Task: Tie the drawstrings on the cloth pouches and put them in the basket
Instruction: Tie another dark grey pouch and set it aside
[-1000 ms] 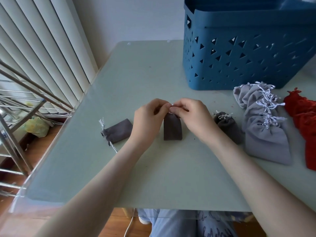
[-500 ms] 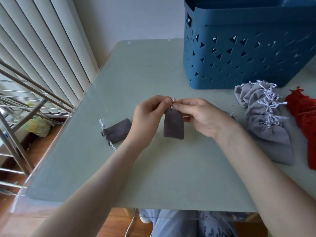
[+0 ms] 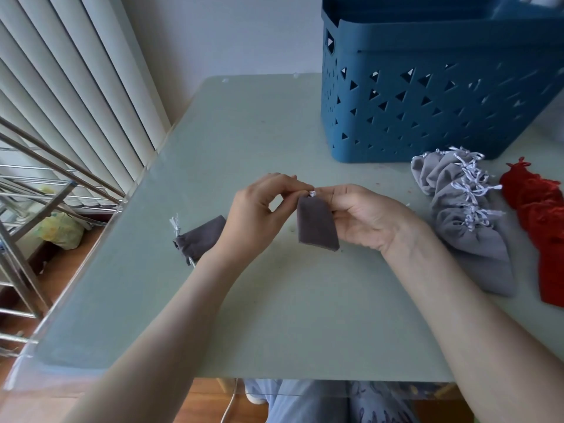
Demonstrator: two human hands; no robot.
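Knees (image 3: 305, 401) clad in pale blue patterned fabric are seen beneath the near edge of a pale green glass-topped table (image 3: 274, 315). Above the middle of that table a small dark grey cloth pouch (image 3: 317, 227) is held up by its gathered mouth, with its flat bottom edge tilted slightly and lowest at the right. Whether that edge touches the tabletop cannot be told. The white drawstring (image 3: 312, 194) at the mouth is pinched from the left by the thumb and forefinger of the left hand (image 3: 259, 215). It is pinched from the right by the fingertips of the right hand (image 3: 366, 218), whose palm is turned upward just beside the pouch.

A second dark grey pouch (image 3: 198, 239) is laid flat on the table just left of the left wrist (its white cord trails toward the table's edge). To the right, a heap of light grey cloth pouches (image 3: 467, 221) with white cords is spread on the tabletop, and red cloth pouches (image 3: 543, 227) are laid beside it at the frame's edge.

Farther back, a deep blue plastic basket (image 3: 427, 102) pierced with triangular holes is stood on the table's far right corner, just behind the grey heap. White vertical blinds (image 3: 76, 87) and a metal rack (image 3: 30, 209) are seen at the left.
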